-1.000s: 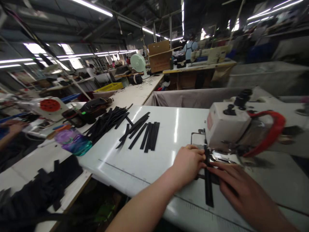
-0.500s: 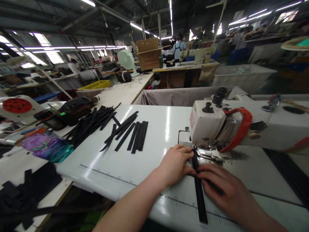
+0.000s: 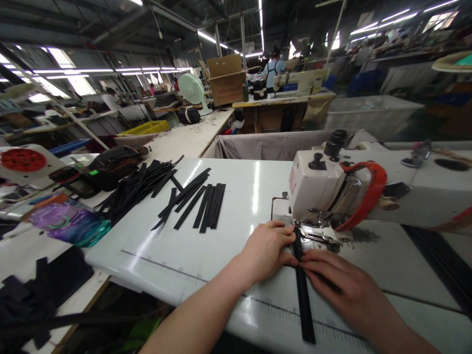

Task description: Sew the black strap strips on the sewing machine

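A black fabric strip (image 3: 304, 305) runs from beneath the needle area of a white sewing machine (image 3: 313, 184) toward the table's front edge. My left hand (image 3: 271, 248) presses on the strip close to the presser foot, its fingers closed at the strip's left side. From the right, my right hand (image 3: 337, 275) pinches the same strip a little nearer to me, thumb and fingertips together. The two hands almost meet over the strip. The strip's far end is hidden by my left fingers and the machine.
Several short black strips (image 3: 210, 206) lie on the white table (image 3: 243, 191), beside a larger heap of strips (image 3: 143, 184). More long black strips (image 3: 438, 260) lie right of the machine. A purple-teal pouch (image 3: 72, 223) sits at left. A fan (image 3: 193, 89) and cardboard box (image 3: 226, 81) stand behind.
The strip's near end has shifted very slightly left. Both hands keep nearly the same place and grip; the whole view has moved a touch.
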Available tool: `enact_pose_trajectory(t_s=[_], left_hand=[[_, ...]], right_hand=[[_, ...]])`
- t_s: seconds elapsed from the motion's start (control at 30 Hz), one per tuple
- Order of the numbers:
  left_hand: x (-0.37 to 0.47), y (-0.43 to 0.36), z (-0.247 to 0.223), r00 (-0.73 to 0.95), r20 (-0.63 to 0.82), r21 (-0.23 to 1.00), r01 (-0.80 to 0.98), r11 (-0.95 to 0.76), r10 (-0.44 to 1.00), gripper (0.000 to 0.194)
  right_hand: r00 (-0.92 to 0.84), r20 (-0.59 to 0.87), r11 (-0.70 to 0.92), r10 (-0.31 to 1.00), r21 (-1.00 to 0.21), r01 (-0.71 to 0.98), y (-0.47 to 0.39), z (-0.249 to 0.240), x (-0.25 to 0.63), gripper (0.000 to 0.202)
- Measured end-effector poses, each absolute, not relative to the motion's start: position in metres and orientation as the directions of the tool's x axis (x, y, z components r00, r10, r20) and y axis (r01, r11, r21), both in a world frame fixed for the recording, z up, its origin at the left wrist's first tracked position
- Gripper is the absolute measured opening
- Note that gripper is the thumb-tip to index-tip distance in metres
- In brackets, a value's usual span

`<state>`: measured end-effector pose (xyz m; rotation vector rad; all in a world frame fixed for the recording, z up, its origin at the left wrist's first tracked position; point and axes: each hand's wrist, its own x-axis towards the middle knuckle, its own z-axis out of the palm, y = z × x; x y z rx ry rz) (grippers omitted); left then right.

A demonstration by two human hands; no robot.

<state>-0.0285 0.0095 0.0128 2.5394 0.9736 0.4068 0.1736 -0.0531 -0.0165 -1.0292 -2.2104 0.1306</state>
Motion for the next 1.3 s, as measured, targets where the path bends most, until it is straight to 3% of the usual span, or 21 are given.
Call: enact_pose_trajectory(t_s=[0.37, 0.5, 0.6, 0.73, 0.93, 1.1, 1.3], left_hand=[[-0.026, 0.008, 0.010, 0.686, 0.176, 0.490, 0.561, -0.667, 0.706, 0.021], [-0.026, 0.008, 0.008, 0.605, 0.214, 0.519, 0.595, -0.614, 0.767, 0.028], [-0.025, 0.007, 0.008, 0.551, 0.215, 0.513, 0.639, -0.574, 0.806, 0.021], [-0.022, 0.007, 0.009, 0.576, 0.214, 0.484, 0.640, -0.597, 0.789, 0.011], [-0.020, 0.011, 0.005, 0.592, 0.244, 0.468, 0.622, -0.628, 0.768, 0.018], [-0.028, 0.016, 0.005, 0.678, 0.248, 0.505, 0.520, -0.689, 0.692, 0.010], [-0.028, 0.014, 0.005, 0.664, 0.233, 0.523, 0.530, -0.667, 0.710, 0.010]], right_hand=[[-0.442, 0.544, 0.671, 0.714, -0.348, 0.655, -0.054, -0.015, 0.175, 0.018], [-0.435, 0.548, 0.664, 0.715, -0.336, 0.668, -0.054, -0.014, 0.174, 0.019], [-0.428, 0.557, 0.659, 0.711, -0.319, 0.681, -0.054, -0.015, 0.174, 0.020], [-0.441, 0.549, 0.654, 0.710, -0.282, 0.702, -0.054, -0.019, 0.174, 0.022], [-0.457, 0.526, 0.627, 0.717, -0.201, 0.752, -0.051, -0.022, 0.171, 0.031], [-0.432, 0.509, 0.593, 0.744, -0.206, 0.779, -0.051, -0.021, 0.171, 0.032], [-0.429, 0.526, 0.601, 0.734, -0.211, 0.771, -0.050, -0.019, 0.171, 0.032]])
